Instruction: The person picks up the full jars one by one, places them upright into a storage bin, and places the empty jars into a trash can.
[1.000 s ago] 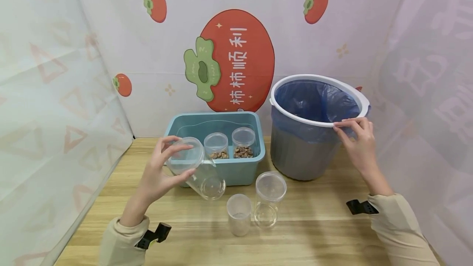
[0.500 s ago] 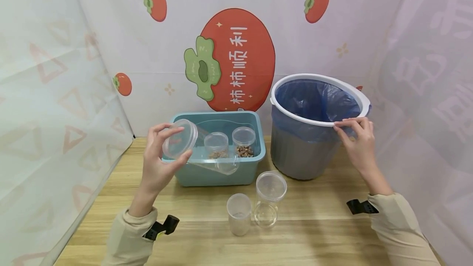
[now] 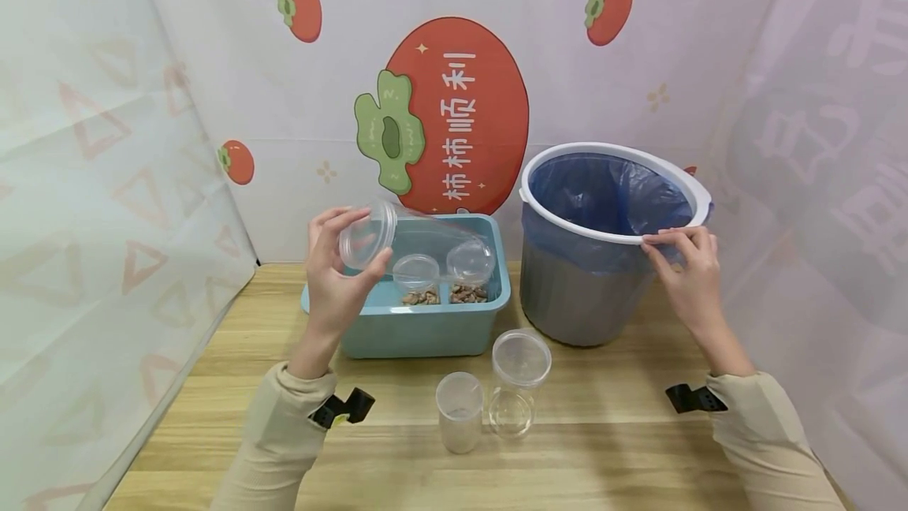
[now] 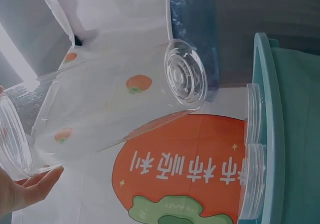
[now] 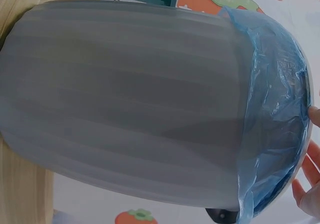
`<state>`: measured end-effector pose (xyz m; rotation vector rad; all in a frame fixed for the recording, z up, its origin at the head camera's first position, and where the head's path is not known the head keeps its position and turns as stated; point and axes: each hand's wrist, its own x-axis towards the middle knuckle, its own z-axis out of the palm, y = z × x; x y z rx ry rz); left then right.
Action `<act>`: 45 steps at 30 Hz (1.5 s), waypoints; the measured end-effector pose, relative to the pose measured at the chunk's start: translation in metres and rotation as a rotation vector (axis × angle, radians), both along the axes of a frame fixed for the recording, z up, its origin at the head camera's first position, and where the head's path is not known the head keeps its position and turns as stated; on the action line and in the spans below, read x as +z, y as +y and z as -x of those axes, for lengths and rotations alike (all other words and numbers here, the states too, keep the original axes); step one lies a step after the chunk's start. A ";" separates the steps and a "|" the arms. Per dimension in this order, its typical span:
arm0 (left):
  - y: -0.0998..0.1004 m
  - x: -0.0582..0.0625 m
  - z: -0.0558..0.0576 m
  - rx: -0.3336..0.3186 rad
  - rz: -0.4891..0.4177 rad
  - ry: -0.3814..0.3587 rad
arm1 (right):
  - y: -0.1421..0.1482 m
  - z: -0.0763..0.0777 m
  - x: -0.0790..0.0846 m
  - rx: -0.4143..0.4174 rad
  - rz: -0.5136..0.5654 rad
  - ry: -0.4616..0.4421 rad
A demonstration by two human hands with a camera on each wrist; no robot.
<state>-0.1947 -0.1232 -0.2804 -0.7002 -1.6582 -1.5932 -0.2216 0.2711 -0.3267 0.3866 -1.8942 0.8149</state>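
My left hand (image 3: 339, 278) grips a tall clear plastic jar (image 3: 429, 229) around its lidded end. The jar lies almost level above the teal tub (image 3: 414, 335), its base pointing right; in the left wrist view the jar (image 4: 107, 106) looks see-through with nothing inside. Two clear lidded jars with shelled nuts, one at the left (image 3: 417, 278) and one at the right (image 3: 470, 292), stand in the tub, partly behind the held jar. My right hand (image 3: 686, 270) pinches the white rim (image 3: 603, 236) of a grey trash can (image 3: 582, 298) lined with a blue bag (image 3: 589, 188).
On the wooden table (image 3: 603, 448), in front of the tub, stand a frosted plastic cup (image 3: 459, 412) and a clear lidded jar (image 3: 520, 385). A white curtain printed with persimmons (image 3: 454, 117) hangs behind the tub and trash can.
My left hand has lifted the jar from in front of the tub to above it, swinging its base up and to the right. The right hand stays on the trash can's rim.
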 end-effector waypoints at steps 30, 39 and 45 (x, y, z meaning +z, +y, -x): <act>0.079 0.053 0.060 -0.007 0.017 0.047 | -0.001 -0.001 -0.001 0.003 -0.001 -0.003; 0.108 0.055 0.076 0.010 0.101 0.015 | -0.001 -0.002 -0.002 0.004 0.007 -0.004; 0.125 0.050 0.086 0.045 0.198 -0.013 | -0.002 -0.002 -0.001 0.005 0.003 -0.003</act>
